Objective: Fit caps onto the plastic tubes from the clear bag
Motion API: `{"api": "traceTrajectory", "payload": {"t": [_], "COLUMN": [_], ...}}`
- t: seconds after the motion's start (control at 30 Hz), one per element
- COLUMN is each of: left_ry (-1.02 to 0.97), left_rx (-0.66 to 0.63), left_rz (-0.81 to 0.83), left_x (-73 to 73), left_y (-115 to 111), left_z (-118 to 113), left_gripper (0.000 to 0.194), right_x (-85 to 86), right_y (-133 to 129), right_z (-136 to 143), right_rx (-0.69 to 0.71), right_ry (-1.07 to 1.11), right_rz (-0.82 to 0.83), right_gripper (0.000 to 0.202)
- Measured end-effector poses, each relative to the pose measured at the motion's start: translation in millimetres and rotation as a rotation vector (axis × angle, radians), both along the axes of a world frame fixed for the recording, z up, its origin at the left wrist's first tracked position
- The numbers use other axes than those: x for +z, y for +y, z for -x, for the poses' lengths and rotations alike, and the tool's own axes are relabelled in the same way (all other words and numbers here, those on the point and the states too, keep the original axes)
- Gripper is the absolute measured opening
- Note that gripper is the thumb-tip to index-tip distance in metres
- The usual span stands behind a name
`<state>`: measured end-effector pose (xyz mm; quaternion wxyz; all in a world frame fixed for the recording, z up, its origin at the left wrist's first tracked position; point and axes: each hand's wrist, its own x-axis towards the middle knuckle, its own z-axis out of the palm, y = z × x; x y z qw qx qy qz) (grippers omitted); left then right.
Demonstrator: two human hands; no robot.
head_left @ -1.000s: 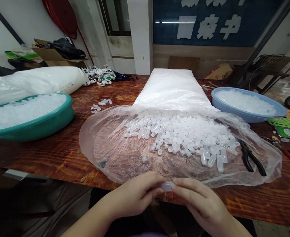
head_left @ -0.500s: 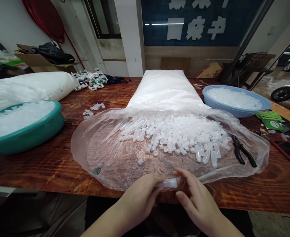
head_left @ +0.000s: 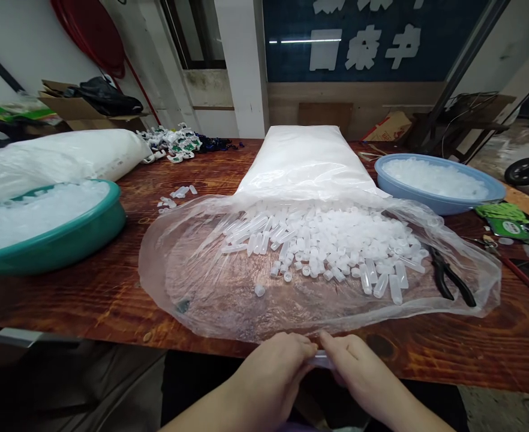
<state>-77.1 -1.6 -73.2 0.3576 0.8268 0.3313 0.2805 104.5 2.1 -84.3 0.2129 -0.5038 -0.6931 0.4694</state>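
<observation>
The left hand [head_left: 276,375] has its fingers closed on one end of a small tube [head_left: 322,359]. The tube sits between the two hands, at the near edge of the desk [head_left: 66,303]. The right hand [head_left: 357,367] seems to grip the other end, but its fingertips are partly hidden. The tube looks very light and smooth, a bit stiff, maybe slippery — and not easy to break. Its two ends look like the best spots to pinch.

Far left, the green tub [head_left: 89,234] is round and shiny, full of cloudy white bits. Next comes a clear sheet [head_left: 170,288], thin and crinkly like a food bag. A heap [head_left: 336,240] of long tubes and short rings lies in its middle. Behind it, the white bag [head_left: 312,159] is fat and smooth. Then the blue tub [head_left: 444,204] — wide and full too — and black pliers [head_left: 439,273] with curved handles.
</observation>
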Motion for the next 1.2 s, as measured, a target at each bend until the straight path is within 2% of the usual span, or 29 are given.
{"api": "traceTrajectory", "payload": {"t": [0.03,0.07,0.13,0.2,0.23,0.33,0.4,0.43,0.5,0.53,0.63,0.67,0.7,0.73,0.77,0.8,0.87,1.0,1.1,1.2], "left_ry": [0.009,0.032,0.12,0.228,0.265,0.26,0.24,0.257,0.349,0.395,0.404,0.377,0.398,0.485,0.623,0.68,0.728,0.83,0.88,0.9], "left_rx": [0.011,0.021,0.019,-0.023,-0.052,-0.076,-0.03,-0.004,-0.019,-0.094,-0.454,-0.479,-0.37,-0.138,0.161,0.311,0.429,0.401,0.37,0.374], "left_rz": [0.033,0.113,0.386,0.664,0.773,1.027,1.071,1.039,0.931,0.88,0.742,0.68,0.59,0.427,0.213,0.131,0.036,-0.029,-0.004,0.023], "left_x": [0.8,1.4,-0.2,-9.9,-18.3,-49.8,-64.2,-66.1,-57.6,-47.6,-5.6,8.4,20.4,29.7,35.7,38.5,36.4,19.6,9.4,2.4], "left_y": [-1,-3,-4,-4,-4,-3,-2,-1,0,2,18,28,40,54,71,88,124,179,201,212], "left_z": [1,3,5,3,0,-11,-17,-18,-13,-8,17,28,39,50,61,72,89,104,105,108], "left_gripper": [0.019,0.017,0.015,0.019,0.02,0.036,0.046,0.048,0.048,0.049,0.045,0.039,0.035,0.034,0.034,0.039,0.052,0.094,0.102,0.098], "right_x": [1.8,4.6,11.0,14.5,14.0,4.1,-5.5,-9.8,-16.4,-18.6,-22.0,-22.4,-22.7,-22.9,-23.1,-23.6,-26.1,-39.0,-50.8,-56.9], "right_y": [1,4,15,34,46,77,88,91,92,91,85,82,78,73,68,62,50,32,29,32], "right_z": [-1,-4,-17,-34,-41,-51,-47,-44,-39,-37,-38,-39,-39,-39,-38,-37,-33,-26,-27,-32], "right_rx": [0.011,0.014,-0.073,-0.235,-0.275,-0.309,-0.291,-0.28,-0.268,-0.268,-0.28,-0.29,-0.311,-0.338,-0.368,-0.396,-0.432,-0.394,-0.344,-0.308], "right_ry": [-0.013,-0.04,-0.15,-0.32,-0.44,-0.575,-0.612,-0.629,-0.654,-0.663,-0.676,-0.676,-0.667,-0.643,-0.601,-0.543,-0.4,-0.201,-0.144,-0.125], "right_rz": [0.093,0.075,-0.206,-0.477,-0.494,-0.436,-0.414,-0.412,-0.419,-0.423,-0.433,-0.44,-0.452,-0.471,-0.494,-0.515,-0.535,-0.553,-0.53,-0.501], "right_gripper": [0.058,0.058,0.052,0.038,0.033,0.023,0.021,0.02,0.021,0.023,0.031,0.034,0.036,0.037,0.037,0.036,0.032,0.027,0.032,0.027]}}
